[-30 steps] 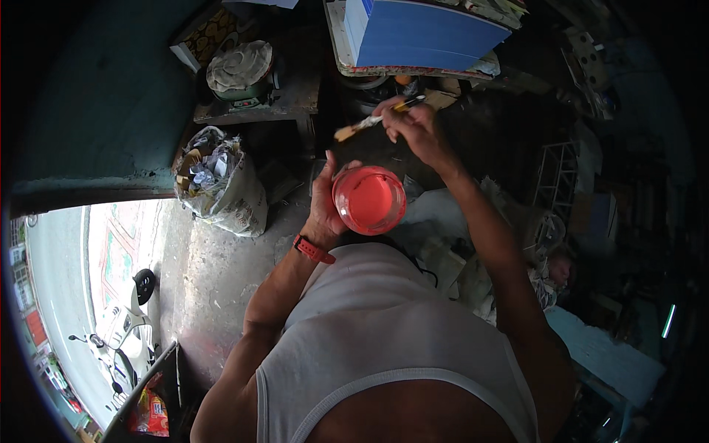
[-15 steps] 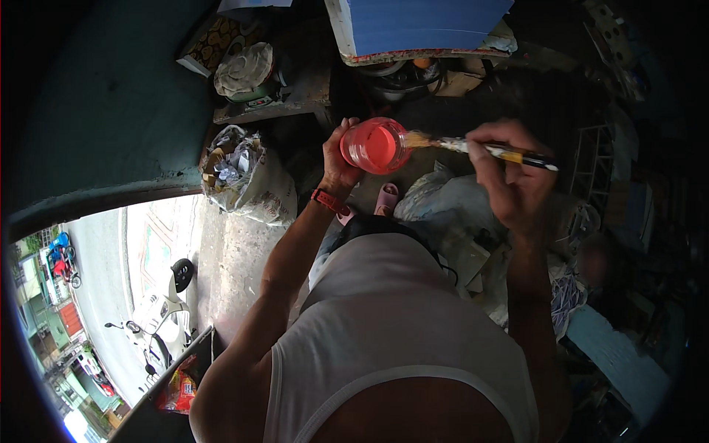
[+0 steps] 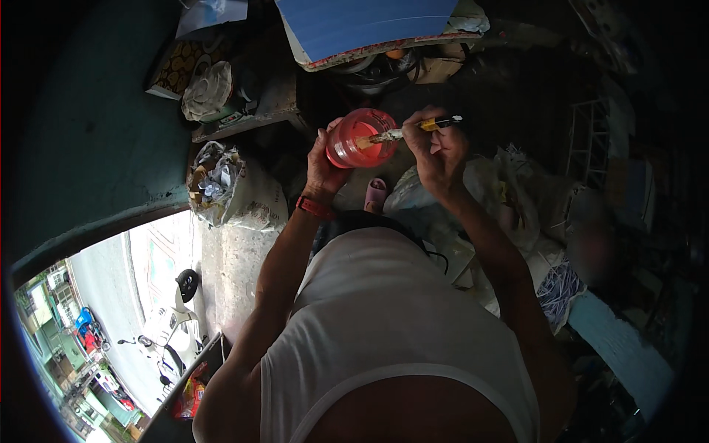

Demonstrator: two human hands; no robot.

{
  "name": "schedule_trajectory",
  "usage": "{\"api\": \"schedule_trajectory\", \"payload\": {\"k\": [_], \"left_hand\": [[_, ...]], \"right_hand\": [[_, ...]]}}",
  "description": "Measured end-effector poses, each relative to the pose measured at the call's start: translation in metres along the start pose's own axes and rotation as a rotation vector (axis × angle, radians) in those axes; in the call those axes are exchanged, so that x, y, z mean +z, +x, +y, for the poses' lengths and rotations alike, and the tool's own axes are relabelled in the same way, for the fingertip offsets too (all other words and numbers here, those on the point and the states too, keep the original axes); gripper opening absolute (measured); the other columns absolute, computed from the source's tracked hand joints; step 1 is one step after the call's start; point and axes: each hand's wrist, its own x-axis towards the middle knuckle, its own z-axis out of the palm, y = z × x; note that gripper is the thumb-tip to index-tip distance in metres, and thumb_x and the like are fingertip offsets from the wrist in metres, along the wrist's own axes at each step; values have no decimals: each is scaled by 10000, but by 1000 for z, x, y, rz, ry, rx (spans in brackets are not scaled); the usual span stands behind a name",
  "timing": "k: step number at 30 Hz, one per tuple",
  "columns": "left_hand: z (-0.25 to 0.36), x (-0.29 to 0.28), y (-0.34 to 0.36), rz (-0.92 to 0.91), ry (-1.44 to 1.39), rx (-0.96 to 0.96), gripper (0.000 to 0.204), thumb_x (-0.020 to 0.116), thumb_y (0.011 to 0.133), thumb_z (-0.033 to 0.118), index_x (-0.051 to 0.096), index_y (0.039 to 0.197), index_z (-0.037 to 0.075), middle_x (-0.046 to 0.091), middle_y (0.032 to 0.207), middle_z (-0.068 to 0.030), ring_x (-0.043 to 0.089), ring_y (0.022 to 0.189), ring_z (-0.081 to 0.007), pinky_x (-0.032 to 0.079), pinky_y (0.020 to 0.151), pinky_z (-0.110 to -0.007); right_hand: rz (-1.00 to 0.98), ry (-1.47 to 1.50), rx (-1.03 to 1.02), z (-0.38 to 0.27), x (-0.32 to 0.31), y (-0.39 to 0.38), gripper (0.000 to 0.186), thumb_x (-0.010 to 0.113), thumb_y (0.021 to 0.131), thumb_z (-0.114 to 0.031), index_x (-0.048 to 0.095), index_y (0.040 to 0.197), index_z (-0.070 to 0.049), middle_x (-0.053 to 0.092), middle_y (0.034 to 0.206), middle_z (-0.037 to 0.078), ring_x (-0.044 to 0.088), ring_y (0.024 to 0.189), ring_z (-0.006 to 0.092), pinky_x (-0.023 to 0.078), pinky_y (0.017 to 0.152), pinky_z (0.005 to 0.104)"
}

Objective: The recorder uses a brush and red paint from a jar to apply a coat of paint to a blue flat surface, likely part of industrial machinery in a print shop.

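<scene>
My left hand [image 3: 325, 166] grips a red translucent plastic cup [image 3: 360, 138], tilted so its mouth faces me. My right hand [image 3: 436, 151] holds a thin brush [image 3: 413, 130] with a yellow and black handle, and its bristle end is dipped inside the cup. A red band sits on my left wrist [image 3: 314, 208]. Both hands are raised in front of my chest, above a pink sandal [image 3: 375, 196] on the floor.
A sack stuffed with scrap paper [image 3: 221, 188] stands at the left by a concrete step. A blue board [image 3: 369, 26] lies at the top over clutter. White bags and bundles [image 3: 509, 199] pile up at the right. A parked scooter [image 3: 166, 325] is outside, lower left.
My right hand brought the brush from out at the right into the cup. Both hands and the cup rose slightly and the cup tilted more toward me.
</scene>
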Motion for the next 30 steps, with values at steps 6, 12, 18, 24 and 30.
{"api": "schedule_trajectory", "payload": {"k": [6, 12, 18, 24, 30], "left_hand": [[4, 30, -24, -271, 182, -146, 943, 895, 659, 437, 363, 1373, 127, 479, 1375, -80, 521, 1255, -248, 494, 1031, -429], [26, 55, -45, -393, 572, -82, 1016, 979, 523, 336, 376, 1305, 97, 512, 1270, -64, 525, 1217, -193, 466, 1045, -362], [52, 73, -62, -784, 1352, -37, 991, 954, 582, 181, 409, 1398, 43, 583, 1278, -84, 548, 1214, -200, 443, 1047, -373], [45, 67, -79, -563, 1411, 256, 797, 877, 617, 165, 512, 1314, 46, 656, 1133, -135, 661, 1026, -276, 527, 880, -374], [86, 40, -58, -461, 1754, 826, 830, 922, 601, 196, 481, 1291, 59, 624, 1167, -141, 656, 1038, -318, 552, 870, -404]], "right_hand": [[411, -51, -10, -2, 21, -19, 122, 637, 946, -82, 554, 971, 3, 617, 816, 45, 551, 663, 71, 453, 589, 235], [414, 45, -93, -43, 22, -22, 112, 631, 959, -93, 572, 997, -5, 570, 811, 9, 492, 653, 48, 414, 582, 219], [299, -36, -45, -68, 43, -23, 137, 663, 939, -123, 594, 949, -6, 578, 741, -6, 479, 593, 39, 378, 530, 212], [-6, -399, -79, -97, 52, -17, 146, 721, 879, -121, 626, 903, -12, 634, 696, 34, 547, 550, 61, 403, 503, 217], [-63, -506, -89, -117, 73, -20, 127, 708, 864, -64, 639, 942, 10, 673, 942, 81, 634, 584, 127, 508, 535, 248]]}}
